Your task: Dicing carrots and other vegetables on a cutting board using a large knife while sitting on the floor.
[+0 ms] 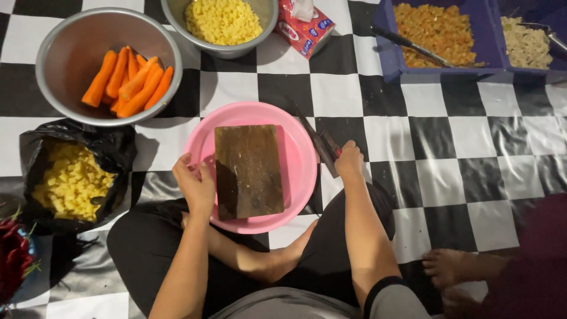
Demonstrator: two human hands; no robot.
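A pink plastic basin (295, 171) sits in front of me on the checkered mat, with a dark wooden cutting board (248, 171) lying across it. My left hand (196, 183) grips the basin's left rim beside the board. My right hand (349, 160) rests at the basin's right side, shut on a knife (322, 145) whose blade points away and to the left. The board is bare.
A metal bowl (65, 53) of peeled carrots (130, 80) stands far left. A second metal bowl (269, 18) holds yellow cubes. A black bag (112, 147) holds yellow pieces. Blue bins (490, 41) of chopped food are far right. Another person's foot (446, 266) is near right.
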